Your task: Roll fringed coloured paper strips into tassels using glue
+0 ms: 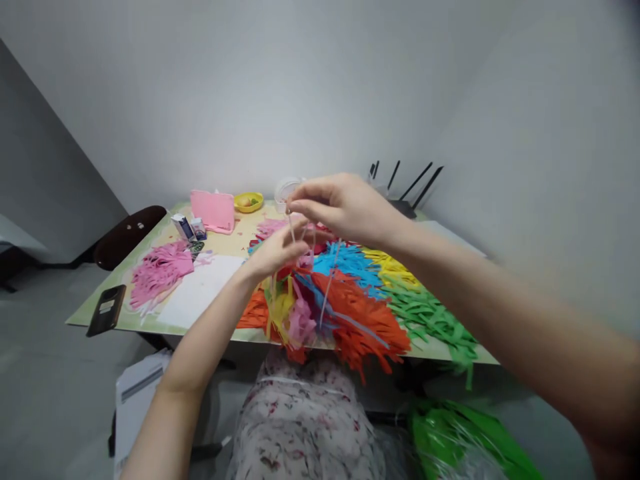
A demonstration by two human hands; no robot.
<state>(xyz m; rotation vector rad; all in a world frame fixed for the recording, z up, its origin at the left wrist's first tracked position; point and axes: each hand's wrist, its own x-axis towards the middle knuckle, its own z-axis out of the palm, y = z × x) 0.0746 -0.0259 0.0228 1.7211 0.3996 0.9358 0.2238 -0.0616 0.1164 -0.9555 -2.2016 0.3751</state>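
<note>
In the head view, my right hand (345, 208) is raised over the table with thumb and forefinger pinched on a thin pale string (328, 288). My left hand (276, 255) is just below and to the left, fingers apart, with strands of the string passing by them. Whether a strand is looped round those fingers I cannot tell. Beneath both hands lies a bunch of fringed paper strips, with orange-red fringe (367, 323), yellow strips (281, 307) and pink strips (301, 321) at the table's front edge. Strands of string run down to this bunch.
Blue (350, 265), yellow (395, 269) and green fringed paper (430, 317) lie to the right. Pink fringe (160, 272), white paper (193, 297) and a phone (106, 310) are left. Behind stand a pink tablet case (213, 212), yellow dish (256, 206) and router (404, 208).
</note>
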